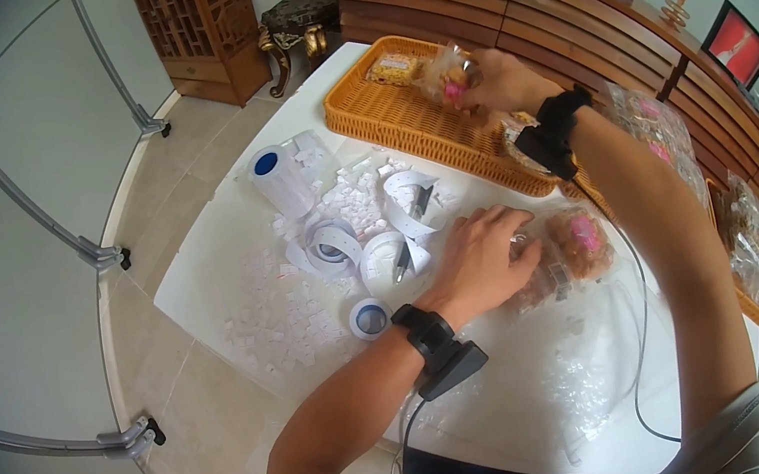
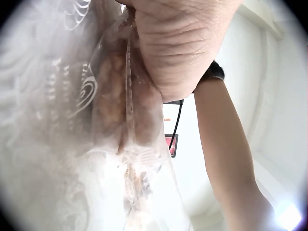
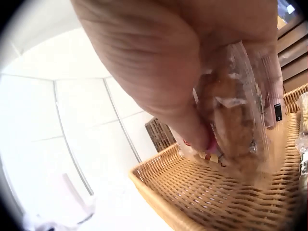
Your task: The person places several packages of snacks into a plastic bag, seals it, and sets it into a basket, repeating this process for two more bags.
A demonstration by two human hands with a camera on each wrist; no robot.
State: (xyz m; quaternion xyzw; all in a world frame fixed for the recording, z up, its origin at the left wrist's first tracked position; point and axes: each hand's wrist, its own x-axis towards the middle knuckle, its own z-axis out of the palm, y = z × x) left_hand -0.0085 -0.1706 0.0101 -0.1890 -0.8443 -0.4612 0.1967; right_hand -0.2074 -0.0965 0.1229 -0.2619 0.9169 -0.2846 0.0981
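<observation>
My right hand [image 1: 510, 82] grips a clear snack packet [image 1: 451, 77] with brown pieces inside and a pink label, held over the wicker basket [image 1: 422, 131]. The right wrist view shows the packet [image 3: 233, 113] hanging from the fingers, its sealed edge standing out above the woven bottom. My left hand [image 1: 478, 265] is low over the white table, thumb and fingers curved about another clear packet [image 1: 539, 288]. Its crimped seam and brown contents show close up under the left hand [image 2: 180, 48] in the left wrist view. Beside it lies a pink-labelled packet [image 1: 586, 246].
A packet [image 1: 393, 69] lies in the basket's far end, another [image 1: 516, 134] near its right end. Label rolls [image 1: 371, 320], a large clear-film roll [image 1: 283, 178] and scattered white paper bits [image 1: 277, 316] cover the table's left. More bagged packets [image 1: 655, 127] stand at right. Cables trail from both wrists.
</observation>
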